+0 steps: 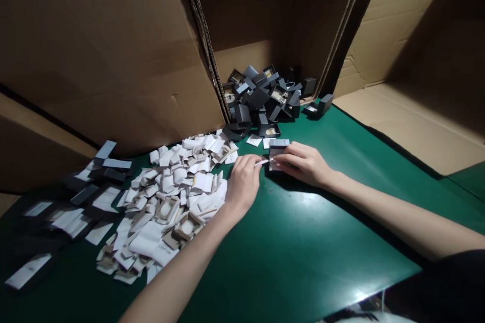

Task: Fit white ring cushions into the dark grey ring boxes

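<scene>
My right hand is closed around a small dark box, whose top edge catches the light just above the green table. My left hand is also closed, its fingertips pinching a thin white slip of paper right beside the box. Whether the slip touches the box cannot be made out. Close to my left hand lies a heap of white folded paper and card inserts. Two small white pieces rest on the table just beyond my hands.
Small dark boxes, several of them open, are piled in an upright cardboard carton and spill onto the green table. More dark box pieces lie blurred at the left. Large cardboard sheets stand behind.
</scene>
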{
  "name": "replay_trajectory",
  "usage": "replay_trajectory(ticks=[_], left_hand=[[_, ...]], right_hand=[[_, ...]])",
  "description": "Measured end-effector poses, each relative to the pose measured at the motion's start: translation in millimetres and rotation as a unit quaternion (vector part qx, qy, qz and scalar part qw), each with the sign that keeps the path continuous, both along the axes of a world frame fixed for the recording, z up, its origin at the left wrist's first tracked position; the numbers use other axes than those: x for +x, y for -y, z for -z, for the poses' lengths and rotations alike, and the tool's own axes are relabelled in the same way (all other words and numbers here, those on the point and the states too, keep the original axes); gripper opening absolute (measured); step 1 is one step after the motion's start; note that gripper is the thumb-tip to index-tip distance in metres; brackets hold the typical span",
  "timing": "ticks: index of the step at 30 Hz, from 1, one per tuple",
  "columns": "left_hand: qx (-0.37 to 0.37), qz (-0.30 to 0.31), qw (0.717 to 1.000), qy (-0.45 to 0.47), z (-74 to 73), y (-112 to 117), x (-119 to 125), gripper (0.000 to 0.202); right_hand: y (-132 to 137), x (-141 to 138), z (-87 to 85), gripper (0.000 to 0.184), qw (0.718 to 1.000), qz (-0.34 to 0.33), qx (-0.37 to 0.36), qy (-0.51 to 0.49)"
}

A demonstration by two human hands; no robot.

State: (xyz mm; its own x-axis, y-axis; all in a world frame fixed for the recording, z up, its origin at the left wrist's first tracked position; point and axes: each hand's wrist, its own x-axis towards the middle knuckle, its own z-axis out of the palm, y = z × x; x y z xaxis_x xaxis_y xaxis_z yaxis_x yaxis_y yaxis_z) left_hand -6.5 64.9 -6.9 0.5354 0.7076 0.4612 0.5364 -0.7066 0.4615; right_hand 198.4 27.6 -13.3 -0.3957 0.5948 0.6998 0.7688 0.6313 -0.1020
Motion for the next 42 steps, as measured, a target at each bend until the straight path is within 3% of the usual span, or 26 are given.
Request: replay_trajectory(ticks=[4,9,14,17,20,22,24,26,29,36,42], left_hand=[[-0.081,-0.006,0.987,0.138,-3.1,-5,1,0.017],[-0.197,-0.007,0.939,0.283,-2.5,-5,4,0.016],[-0.256,0.061,0.902,0.343,1.4,4,9,0.029],[-0.250,0.068,0.909,0.327,3.0,7,9,0.028],[-0.148,0.033,0.950,0.273,0.7,5,8,0.022],[-0.087,0.023,0.973,0.211,-1.8,4,6,0.032],[-0.075,0.046,0.986,0.144,-3.5,2,5,0.055],[-0.091,0.077,0.989,0.089,-3.6,1,4,0.075],[-0.121,0.100,0.987,0.042,-2.6,0,4,0.089],[-0.137,0.078,0.987,0.004,-5.8,1,4,0.072],[-0.147,0.054,0.988,-0.001,-5.4,3,5,0.071]], right_hand=[[-1,0,0.2,0.013,0.999,-0.017,-0.014,-0.030],[2,-4,-2.6,0.018,0.992,-0.029,-0.072,-0.101],[10,-13,-10.0,0.019,0.948,-0.044,-0.200,-0.245],[11,-17,-11.2,0.021,0.906,-0.038,-0.274,-0.321],[8,-18,-10.1,0.024,0.829,-0.049,-0.353,-0.431],[6,-17,-9.5,0.026,0.778,-0.062,-0.380,-0.496],[4,-16,-9.6,0.025,0.747,-0.073,-0.390,-0.533],[3,-15,-10.5,0.023,0.741,-0.079,-0.394,-0.539],[4,-14,-12.3,0.019,0.749,-0.086,-0.400,-0.521],[7,-16,-14.1,0.019,0.738,-0.096,-0.413,-0.526],[6,-13,-8.7,0.021,0.713,-0.116,-0.427,-0.544]])
